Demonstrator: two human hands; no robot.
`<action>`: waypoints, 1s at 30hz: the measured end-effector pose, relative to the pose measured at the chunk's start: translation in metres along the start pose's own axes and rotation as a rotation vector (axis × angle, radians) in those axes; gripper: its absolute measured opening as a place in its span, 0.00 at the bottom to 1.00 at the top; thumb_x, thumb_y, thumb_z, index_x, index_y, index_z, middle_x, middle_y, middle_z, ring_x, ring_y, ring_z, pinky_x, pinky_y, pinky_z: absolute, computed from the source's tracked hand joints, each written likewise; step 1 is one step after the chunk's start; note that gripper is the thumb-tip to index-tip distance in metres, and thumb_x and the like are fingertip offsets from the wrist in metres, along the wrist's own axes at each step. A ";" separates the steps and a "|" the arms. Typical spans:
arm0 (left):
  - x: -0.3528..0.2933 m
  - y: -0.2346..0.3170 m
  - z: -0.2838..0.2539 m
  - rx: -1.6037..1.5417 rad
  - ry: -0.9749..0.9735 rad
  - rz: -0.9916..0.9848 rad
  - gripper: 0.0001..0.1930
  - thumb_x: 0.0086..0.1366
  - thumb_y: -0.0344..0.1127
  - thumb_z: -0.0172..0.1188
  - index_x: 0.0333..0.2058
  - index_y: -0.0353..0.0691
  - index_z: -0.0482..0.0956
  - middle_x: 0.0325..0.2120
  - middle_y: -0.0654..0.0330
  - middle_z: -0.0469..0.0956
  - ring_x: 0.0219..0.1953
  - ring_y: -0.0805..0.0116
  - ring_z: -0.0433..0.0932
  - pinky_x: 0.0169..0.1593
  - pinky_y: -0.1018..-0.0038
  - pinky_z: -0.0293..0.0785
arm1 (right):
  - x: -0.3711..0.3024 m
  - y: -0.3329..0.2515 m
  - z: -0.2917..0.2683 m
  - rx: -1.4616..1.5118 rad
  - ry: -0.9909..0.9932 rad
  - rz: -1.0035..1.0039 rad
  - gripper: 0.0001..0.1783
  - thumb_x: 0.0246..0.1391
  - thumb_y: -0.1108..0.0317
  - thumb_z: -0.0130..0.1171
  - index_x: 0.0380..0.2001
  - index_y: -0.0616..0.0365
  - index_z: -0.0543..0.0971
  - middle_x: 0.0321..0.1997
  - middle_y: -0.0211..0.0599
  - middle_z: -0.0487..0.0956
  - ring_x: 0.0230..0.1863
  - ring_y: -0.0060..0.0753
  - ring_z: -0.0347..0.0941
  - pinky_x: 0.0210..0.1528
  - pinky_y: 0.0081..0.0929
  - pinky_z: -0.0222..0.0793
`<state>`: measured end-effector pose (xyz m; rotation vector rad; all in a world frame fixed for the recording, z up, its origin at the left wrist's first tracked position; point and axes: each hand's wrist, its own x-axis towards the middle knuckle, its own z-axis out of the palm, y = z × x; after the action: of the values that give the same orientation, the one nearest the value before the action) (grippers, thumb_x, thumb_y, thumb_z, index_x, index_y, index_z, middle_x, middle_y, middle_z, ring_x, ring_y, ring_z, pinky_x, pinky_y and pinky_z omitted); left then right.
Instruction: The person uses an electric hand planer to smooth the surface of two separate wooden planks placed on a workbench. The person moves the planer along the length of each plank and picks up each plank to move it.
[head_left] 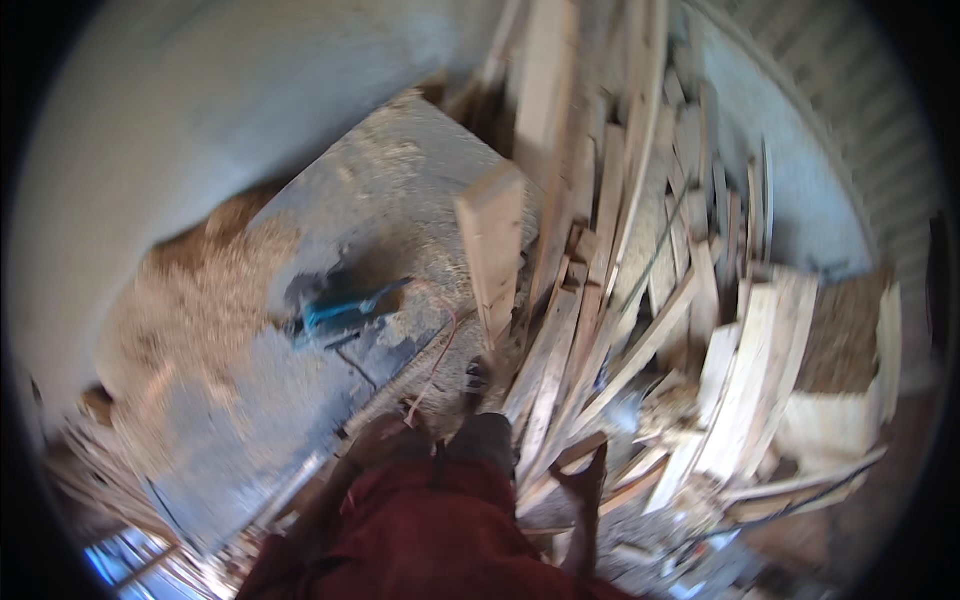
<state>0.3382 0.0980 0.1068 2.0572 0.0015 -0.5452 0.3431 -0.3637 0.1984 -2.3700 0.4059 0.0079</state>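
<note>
My left hand (385, 437) is by my thigh at the edge of a low grey board table, close to a thin reddish cord (455, 335). Its fingers are smeared, so whether it grips the cord is unclear. The cord runs up to a teal power tool (335, 312) lying on the sawdust-covered table (225, 455). On the other side, my right hand (583, 485) hangs low over the wood scraps, thumb and fingers apart and seemingly holding nothing. A short wood offcut (580, 452) lies just beyond it. The picture is blurred.
A thick wooden plank (492, 240) stands beside the table. Long timber strips (610, 190) lean along the right, with pale boards (745, 390) stacked farther right. Sawdust (190, 320) is heaped on the table's left. Scraps and a dark cable (800, 498) litter the floor.
</note>
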 end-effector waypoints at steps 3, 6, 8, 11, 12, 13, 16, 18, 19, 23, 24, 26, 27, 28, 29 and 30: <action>0.041 0.128 0.021 0.057 -0.270 0.329 0.49 0.52 0.52 0.73 0.67 0.35 0.60 0.63 0.42 0.66 0.66 0.48 0.65 0.68 0.61 0.62 | -0.032 -0.118 -0.061 0.061 -0.141 0.038 0.67 0.24 0.60 0.84 0.68 0.68 0.58 0.61 0.54 0.72 0.61 0.51 0.71 0.63 0.42 0.66; 0.040 0.186 0.035 -0.010 -0.532 0.499 0.60 0.45 0.55 0.77 0.71 0.39 0.50 0.68 0.41 0.56 0.70 0.46 0.57 0.71 0.59 0.56 | -0.046 -0.184 -0.093 0.047 -0.167 -0.237 0.67 0.22 0.59 0.84 0.67 0.68 0.59 0.58 0.52 0.74 0.59 0.46 0.72 0.60 0.42 0.68; 0.041 0.182 0.059 0.101 -0.470 0.877 0.66 0.42 0.56 0.79 0.72 0.41 0.45 0.70 0.40 0.50 0.73 0.44 0.50 0.73 0.56 0.51 | -0.051 -0.245 -0.111 0.100 -0.202 -0.419 0.64 0.23 0.61 0.84 0.65 0.68 0.61 0.55 0.51 0.75 0.58 0.47 0.72 0.58 0.42 0.70; 0.029 0.187 0.085 -0.235 -0.350 1.026 0.64 0.47 0.55 0.77 0.71 0.35 0.44 0.70 0.41 0.49 0.73 0.43 0.48 0.73 0.56 0.49 | -0.055 -0.314 -0.123 -0.076 -0.099 -0.895 0.63 0.25 0.57 0.82 0.65 0.69 0.60 0.60 0.53 0.70 0.57 0.49 0.72 0.56 0.41 0.73; 0.025 0.196 0.086 -0.309 -0.204 1.039 0.60 0.50 0.54 0.75 0.71 0.33 0.46 0.69 0.41 0.52 0.72 0.44 0.52 0.72 0.56 0.52 | -0.066 -0.342 -0.132 0.046 -0.158 -0.748 0.64 0.26 0.54 0.81 0.66 0.68 0.59 0.61 0.54 0.69 0.58 0.49 0.71 0.58 0.42 0.72; 0.020 0.205 0.077 -0.372 -0.030 1.026 0.56 0.53 0.53 0.73 0.70 0.32 0.48 0.68 0.41 0.56 0.70 0.44 0.55 0.71 0.56 0.54 | -0.068 -0.374 -0.135 0.183 -0.238 -0.618 0.65 0.26 0.51 0.80 0.67 0.68 0.58 0.62 0.54 0.68 0.60 0.49 0.70 0.60 0.42 0.70; 0.009 0.237 0.028 -0.482 0.339 0.918 0.40 0.60 0.45 0.67 0.64 0.32 0.60 0.58 0.46 0.70 0.60 0.50 0.70 0.63 0.62 0.66 | -0.064 -0.442 -0.087 0.567 -0.084 -0.803 0.73 0.23 0.44 0.82 0.68 0.71 0.54 0.67 0.54 0.62 0.64 0.48 0.67 0.63 0.43 0.67; -0.013 0.243 -0.025 -0.550 0.487 0.959 0.41 0.60 0.41 0.66 0.66 0.32 0.56 0.60 0.45 0.68 0.63 0.47 0.68 0.65 0.61 0.64 | -0.066 -0.489 -0.047 0.744 -0.067 -1.069 0.77 0.30 0.29 0.76 0.71 0.68 0.49 0.69 0.54 0.61 0.68 0.50 0.61 0.69 0.43 0.56; -0.033 0.257 -0.051 -0.617 0.574 0.938 0.38 0.60 0.39 0.66 0.65 0.33 0.61 0.57 0.45 0.71 0.59 0.50 0.72 0.63 0.61 0.65 | -0.057 -0.492 -0.045 0.669 -0.198 -1.176 0.72 0.36 0.26 0.70 0.71 0.67 0.52 0.70 0.52 0.61 0.70 0.47 0.59 0.70 0.43 0.51; -0.111 0.260 -0.147 -1.080 0.918 0.651 0.26 0.62 0.42 0.67 0.54 0.34 0.73 0.45 0.57 0.77 0.46 0.63 0.76 0.54 0.66 0.72 | 0.005 -0.471 0.032 0.380 -0.705 -1.060 0.64 0.47 0.22 0.58 0.69 0.67 0.58 0.67 0.50 0.66 0.68 0.45 0.62 0.68 0.42 0.55; -0.129 0.254 -0.173 -1.167 0.951 0.635 0.24 0.63 0.42 0.66 0.53 0.35 0.73 0.43 0.58 0.78 0.45 0.65 0.77 0.52 0.68 0.73 | 0.030 -0.439 0.060 0.346 -0.858 -0.984 0.57 0.51 0.26 0.57 0.68 0.65 0.61 0.66 0.48 0.68 0.67 0.43 0.63 0.66 0.39 0.57; -0.160 0.233 -0.222 -1.399 0.947 0.675 0.22 0.65 0.45 0.63 0.51 0.35 0.75 0.40 0.59 0.80 0.42 0.67 0.79 0.48 0.69 0.76 | 0.092 -0.344 0.116 0.118 -1.071 -0.812 0.37 0.64 0.44 0.54 0.66 0.58 0.67 0.63 0.41 0.74 0.63 0.37 0.69 0.61 0.30 0.64; -0.171 0.217 -0.241 -1.547 0.916 0.713 0.22 0.66 0.47 0.61 0.51 0.35 0.75 0.39 0.58 0.81 0.41 0.68 0.80 0.46 0.69 0.78 | 0.099 -0.302 0.137 -0.051 -1.052 -0.923 0.25 0.65 0.58 0.54 0.61 0.58 0.74 0.58 0.41 0.79 0.57 0.36 0.74 0.58 0.29 0.67; -0.190 0.203 -0.259 -1.526 0.979 0.708 0.26 0.68 0.51 0.55 0.52 0.33 0.74 0.43 0.54 0.80 0.43 0.63 0.81 0.48 0.65 0.78 | 0.100 -0.285 0.139 -0.608 -1.182 -0.742 0.21 0.63 0.64 0.52 0.57 0.58 0.77 0.55 0.42 0.81 0.53 0.34 0.76 0.58 0.32 0.69; -0.208 0.192 -0.275 -1.509 1.036 0.707 0.30 0.69 0.56 0.50 0.54 0.32 0.73 0.46 0.49 0.80 0.46 0.58 0.81 0.50 0.61 0.78 | 0.098 -0.251 0.137 -0.321 -1.299 -0.986 0.19 0.61 0.65 0.54 0.53 0.60 0.80 0.51 0.39 0.83 0.52 0.29 0.76 0.58 0.31 0.70; -0.224 0.175 -0.286 -1.506 1.145 0.645 0.30 0.69 0.56 0.50 0.54 0.32 0.73 0.46 0.48 0.80 0.46 0.57 0.81 0.50 0.60 0.79 | 0.077 -0.252 0.121 -0.229 -1.394 -0.820 0.20 0.60 0.62 0.56 0.52 0.63 0.80 0.49 0.41 0.83 0.50 0.31 0.77 0.56 0.32 0.71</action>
<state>0.2831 0.2889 0.4575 0.5412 0.3078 0.8779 0.5033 -0.1317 0.2666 -1.9640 -1.2319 1.2467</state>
